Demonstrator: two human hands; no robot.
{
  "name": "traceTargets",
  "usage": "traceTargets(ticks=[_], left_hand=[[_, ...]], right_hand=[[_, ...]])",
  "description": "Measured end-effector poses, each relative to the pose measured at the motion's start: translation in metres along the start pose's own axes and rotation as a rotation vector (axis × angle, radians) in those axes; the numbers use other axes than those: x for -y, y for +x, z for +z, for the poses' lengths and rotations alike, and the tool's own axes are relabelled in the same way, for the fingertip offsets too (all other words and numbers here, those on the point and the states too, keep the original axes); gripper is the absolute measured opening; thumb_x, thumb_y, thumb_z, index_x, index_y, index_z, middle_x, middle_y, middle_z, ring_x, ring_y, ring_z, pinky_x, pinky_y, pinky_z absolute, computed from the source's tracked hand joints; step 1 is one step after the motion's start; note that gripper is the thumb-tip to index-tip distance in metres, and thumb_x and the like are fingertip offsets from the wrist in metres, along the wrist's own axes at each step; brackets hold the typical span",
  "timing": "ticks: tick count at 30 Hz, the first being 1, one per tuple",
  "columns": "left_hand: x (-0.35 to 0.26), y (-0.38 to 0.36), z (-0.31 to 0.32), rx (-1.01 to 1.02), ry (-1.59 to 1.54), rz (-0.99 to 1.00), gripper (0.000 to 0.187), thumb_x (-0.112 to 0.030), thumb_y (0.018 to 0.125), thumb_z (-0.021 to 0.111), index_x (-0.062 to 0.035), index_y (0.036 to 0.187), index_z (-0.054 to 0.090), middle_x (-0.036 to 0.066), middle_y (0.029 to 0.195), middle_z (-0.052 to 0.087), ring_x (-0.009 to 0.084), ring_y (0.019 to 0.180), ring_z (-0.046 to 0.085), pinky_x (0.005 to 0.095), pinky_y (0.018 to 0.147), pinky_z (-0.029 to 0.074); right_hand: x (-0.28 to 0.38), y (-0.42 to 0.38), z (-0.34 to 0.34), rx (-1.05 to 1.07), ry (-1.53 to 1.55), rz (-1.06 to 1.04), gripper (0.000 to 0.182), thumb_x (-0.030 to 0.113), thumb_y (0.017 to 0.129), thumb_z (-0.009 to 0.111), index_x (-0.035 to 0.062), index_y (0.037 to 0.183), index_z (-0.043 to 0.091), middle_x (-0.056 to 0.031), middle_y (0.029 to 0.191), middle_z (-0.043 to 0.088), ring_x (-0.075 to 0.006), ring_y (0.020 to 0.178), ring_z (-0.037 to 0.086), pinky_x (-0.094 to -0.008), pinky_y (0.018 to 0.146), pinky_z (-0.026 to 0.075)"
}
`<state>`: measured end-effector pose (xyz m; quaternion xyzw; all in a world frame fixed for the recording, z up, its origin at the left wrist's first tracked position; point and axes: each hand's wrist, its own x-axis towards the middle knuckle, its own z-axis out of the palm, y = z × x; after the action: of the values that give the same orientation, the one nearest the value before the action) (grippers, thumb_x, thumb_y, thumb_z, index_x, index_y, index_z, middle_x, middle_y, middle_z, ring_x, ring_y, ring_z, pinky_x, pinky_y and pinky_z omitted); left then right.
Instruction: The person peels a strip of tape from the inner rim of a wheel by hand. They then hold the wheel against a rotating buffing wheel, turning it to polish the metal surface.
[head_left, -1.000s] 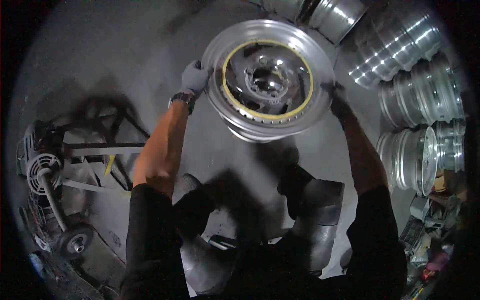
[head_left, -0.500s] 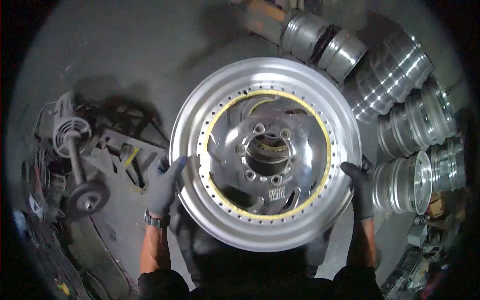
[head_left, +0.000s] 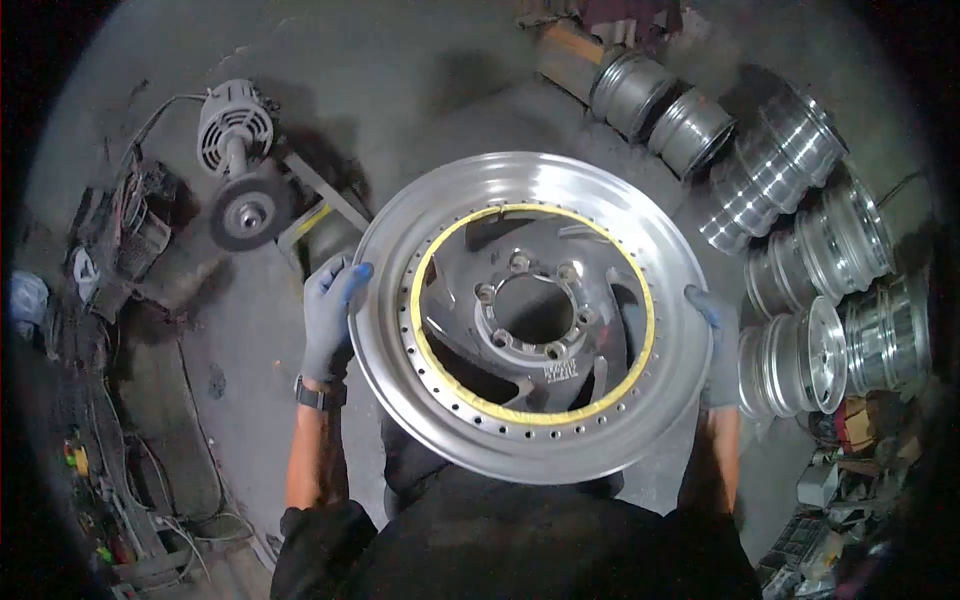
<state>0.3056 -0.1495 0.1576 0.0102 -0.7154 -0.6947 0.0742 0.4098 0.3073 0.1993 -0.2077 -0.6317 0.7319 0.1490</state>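
Observation:
A large silver wheel rim point(head_left: 400, 400) is held up in front of my body, its bolt-hole face turned toward me. A yellow ring point(head_left: 648, 325) runs around its inner face, beside a row of small holes. My left hand point(head_left: 332, 305), in a grey glove with blue fingertips, is closed on the rim's left edge with the thumb over the front. On the opposite edge, my gloved right hand point(head_left: 715, 335) grips the rim, its thumb in front and the other fingers hidden behind.
To the left stands a motor point(head_left: 237, 125) with a round black wheel point(head_left: 250, 212) on its shaft. Several silver rims point(head_left: 780, 165) are stacked along the right. Cables point(head_left: 190, 400) and clutter lie at lower left, boxes point(head_left: 858, 425) at lower right.
The wheel rim has tilted and shifted slightly, still between both hands. The view has shifted, so the motor at left appears farther right and more fully in sight.

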Motion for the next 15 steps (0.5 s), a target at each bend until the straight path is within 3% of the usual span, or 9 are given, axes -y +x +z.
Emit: traceTargets(ticks=[4,6,10,13,15], left_hand=[[0.008,0.000,-0.020,0.093,0.027,0.060,0.019,-0.016,0.096,0.068,-0.0066,0.080,0.063,-0.008,0.075,0.050,0.0040,0.071,0.043,0.0250,0.064,0.036],[0.004,-0.001,-0.025,0.086,0.086,0.047,0.020,-0.016,0.096,0.067,-0.0063,0.079,0.063,-0.008,0.076,0.048,0.0041,0.072,0.043,0.0257,0.064,0.035],[0.005,-0.006,-0.015,0.097,0.113,0.103,0.018,-0.018,0.097,0.066,-0.0046,0.084,0.066,-0.007,0.078,0.052,0.0046,0.074,0.044,0.0259,0.067,0.037],[0.001,-0.008,-0.013,0.071,0.129,0.083,0.016,-0.018,0.098,0.065,-0.0027,0.095,0.069,-0.004,0.087,0.059,0.0064,0.083,0.050,0.0261,0.075,0.042],[0.005,-0.009,-0.009,0.053,0.104,0.071,0.017,-0.017,0.098,0.065,-0.0015,0.103,0.070,-0.001,0.095,0.063,0.0078,0.089,0.054,0.0264,0.081,0.045]], right_hand=[[-0.022,-0.003,0.002,-0.017,-0.017,0.041,0.042,0.024,0.088,0.077,-0.0075,0.117,0.074,-0.0157,0.105,0.078,-0.0214,0.088,0.075,-0.0306,0.082,0.059],[-0.024,0.005,-0.007,0.123,0.033,0.109,0.042,0.024,0.090,0.077,-0.0067,0.119,0.074,-0.0161,0.107,0.079,-0.0216,0.092,0.076,-0.0310,0.084,0.058],[-0.017,0.004,-0.014,0.078,-0.059,0.028,0.040,0.025,0.092,0.075,-0.0056,0.117,0.076,-0.0142,0.104,0.079,-0.0212,0.089,0.075,-0.0316,0.086,0.057],[-0.010,0.007,-0.019,0.114,-0.273,-0.067,0.039,0.028,0.095,0.074,-0.0042,0.117,0.076,-0.0121,0.101,0.079,-0.0185,0.087,0.072,-0.0306,0.086,0.054],[-0.003,0.013,-0.023,0.103,-0.640,-0.171,0.039,0.032,0.097,0.072,-0.0035,0.114,0.076,-0.0098,0.096,0.077,-0.0152,0.085,0.068,-0.0289,0.085,0.051]])
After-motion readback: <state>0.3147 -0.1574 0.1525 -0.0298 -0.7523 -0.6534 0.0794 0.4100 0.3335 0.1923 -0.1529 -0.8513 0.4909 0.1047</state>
